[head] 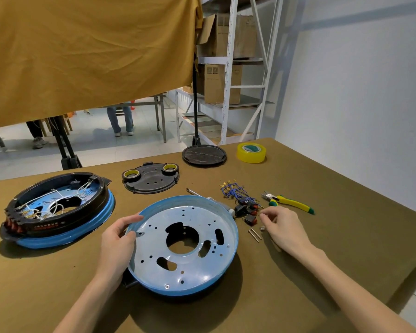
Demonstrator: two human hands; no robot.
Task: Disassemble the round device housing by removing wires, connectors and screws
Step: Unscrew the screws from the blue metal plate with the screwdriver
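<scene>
A person is working at a table [322, 272] covered in olive-brown cloth, seen from above with both bare forearms reaching in.

Nearest, at the centre, one round blue housing shell [183, 246] is lying open side up, its pale inner plate pierced by one large central hole, several kidney-shaped slots and many small screw holes. The left hand [119, 239] is gripping its rim at about 9 o'clock, thumb curled over the edge and fingers wrapped underneath.

At 3 o'clock from the shell, the right hand [283, 227] is resting on the cloth with fingers curled and fingertips drawn narrowly together; whether they are pinching anything cannot be told. Just beside those fingertips, two long screws [255, 234] are lying side by side, with one small dark metal piece [262, 228] next to them.

Farther out, at 2 o'clock, a cluster of black rocker switches [247, 211] with red faces is sitting beside a tangle of blue wires [233, 191] tipped with brass connectors. One pair of yellow-and-green-handled cutters [288, 201] is lying to the right of them. A slim metal tool shaft [193, 193] is poking out behind the shell's far rim.

At 10 o'clock, a second housing [58, 210], black ring on blue base, is still holding white wires and a row of red switches.

Farther back at 12 o'clock, one black plate [151, 180] is carrying two small tape rolls [131, 174]. Beyond it are one black round disc [204, 155] and one large yellow tape roll [251, 152].
</scene>
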